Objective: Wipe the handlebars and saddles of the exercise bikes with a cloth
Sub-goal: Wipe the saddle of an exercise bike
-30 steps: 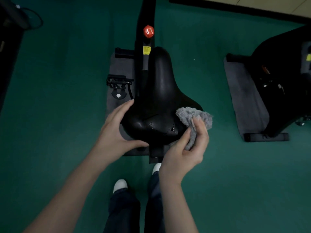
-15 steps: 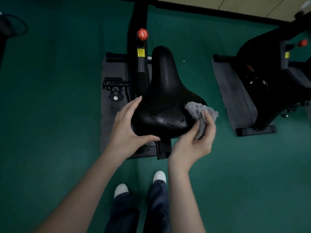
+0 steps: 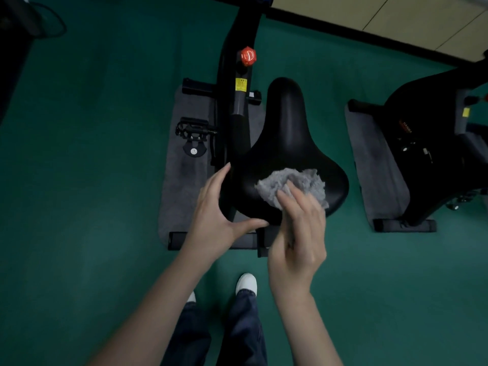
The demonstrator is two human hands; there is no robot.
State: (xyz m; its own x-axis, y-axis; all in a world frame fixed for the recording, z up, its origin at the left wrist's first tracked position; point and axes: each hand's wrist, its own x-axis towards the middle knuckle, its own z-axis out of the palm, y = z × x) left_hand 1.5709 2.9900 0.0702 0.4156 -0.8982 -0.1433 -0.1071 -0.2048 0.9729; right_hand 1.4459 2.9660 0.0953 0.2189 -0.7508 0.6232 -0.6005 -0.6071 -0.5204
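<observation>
fingers (image 3: 291,198) of the right hand (image 3: 295,233) lie nearly straight and a little spread on top of the crumpled grey fluffy cloth (image 3: 290,180), pressing it onto the rear of the black padded saddle (image 3: 285,133); the hand is blurred, so the thumb's place is hard to read. the left hand (image 3: 214,217) opens into a wide c and clasps the saddle's rear left corner, fingers up along the left edge and thumb along the back edge.

beneath everything spreads the dark green carpeted floor (image 3: 79,180). the black exercise bike frame (image 3: 235,107) runs from the top edge of the view down to the saddle, standing on a grey rectangular floor mat (image 3: 182,180). a second black exercise bike (image 3: 427,143) stands well apart at the right edge, on its own grey mat (image 3: 375,165). the saddle's narrow nose points to the top of the view, and the cloth sits on its wide rear half, towards the right. at the bottom edge are dark blue jeans (image 3: 243,334) and a white shoe (image 3: 247,283). a black caged pedal (image 3: 194,129) hangs over the left side of the mat. a round red knob (image 3: 248,56) sits on the frame, with a small yellow label (image 3: 240,84) just below it.
</observation>
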